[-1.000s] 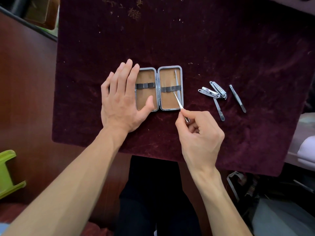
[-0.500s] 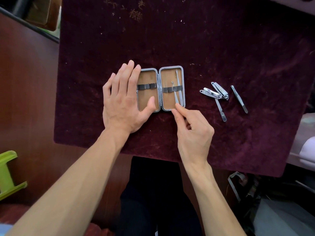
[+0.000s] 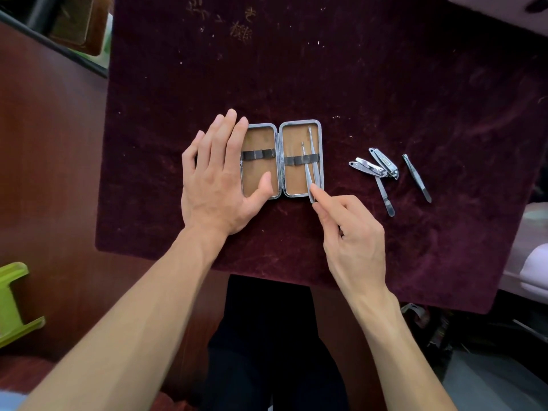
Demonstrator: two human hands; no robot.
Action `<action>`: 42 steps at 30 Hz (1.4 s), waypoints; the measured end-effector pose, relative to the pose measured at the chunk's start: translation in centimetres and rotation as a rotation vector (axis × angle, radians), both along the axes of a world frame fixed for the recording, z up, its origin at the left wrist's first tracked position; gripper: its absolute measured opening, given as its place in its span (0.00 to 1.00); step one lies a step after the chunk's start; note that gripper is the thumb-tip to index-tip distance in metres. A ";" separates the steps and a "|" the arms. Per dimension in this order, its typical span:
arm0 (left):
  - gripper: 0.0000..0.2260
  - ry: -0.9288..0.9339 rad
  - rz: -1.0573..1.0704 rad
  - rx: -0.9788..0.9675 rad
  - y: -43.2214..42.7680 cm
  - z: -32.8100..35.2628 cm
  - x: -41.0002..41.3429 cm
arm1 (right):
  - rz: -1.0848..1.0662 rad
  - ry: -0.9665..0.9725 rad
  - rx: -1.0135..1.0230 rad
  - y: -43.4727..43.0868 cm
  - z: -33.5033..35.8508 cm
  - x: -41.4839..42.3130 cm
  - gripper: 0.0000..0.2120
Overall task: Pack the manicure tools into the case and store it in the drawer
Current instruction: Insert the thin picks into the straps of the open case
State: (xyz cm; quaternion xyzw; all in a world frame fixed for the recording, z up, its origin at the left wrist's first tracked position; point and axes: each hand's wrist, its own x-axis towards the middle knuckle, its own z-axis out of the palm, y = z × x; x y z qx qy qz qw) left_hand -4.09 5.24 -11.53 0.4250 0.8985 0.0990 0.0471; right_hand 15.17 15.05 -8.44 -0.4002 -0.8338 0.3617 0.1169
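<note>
Pinching the near end of a thin metal tool [image 3: 307, 173] between thumb and forefinger, the right hand [image 3: 353, 241] holds it at the near edge of the open case [image 3: 281, 160]; its other fingers are curled toward the palm. That tool runs far-to-near under the dark elastic strap [image 3: 301, 159] in the case's right half, its near end sticking out past the rim. A second slim pointed tool [image 3: 313, 152] lies just right of it under the same strap. The left half, crossed by its own strap [image 3: 258, 154], holds no tool. The left hand [image 3: 219, 176] lies flat with straight fingers along the case's left edge, thumb resting inside the left half.

The case is a hinged, round-cornered rectangle with a shiny metal rim and tan lining. It sits on a dark maroon velvet cloth [image 3: 385, 84], speckled with lint. To the right, well apart from the case, lie two chrome nail clippers [image 3: 376, 166] touching each other, a narrow flat file [image 3: 385, 197] just near them, and slanted tweezers [image 3: 416, 178] furthest right.
</note>
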 end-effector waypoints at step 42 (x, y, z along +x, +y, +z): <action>0.36 -0.008 0.001 -0.007 0.0 -0.1 0.0 | -0.001 -0.110 0.096 -0.1 -0.7 -1.9 0.16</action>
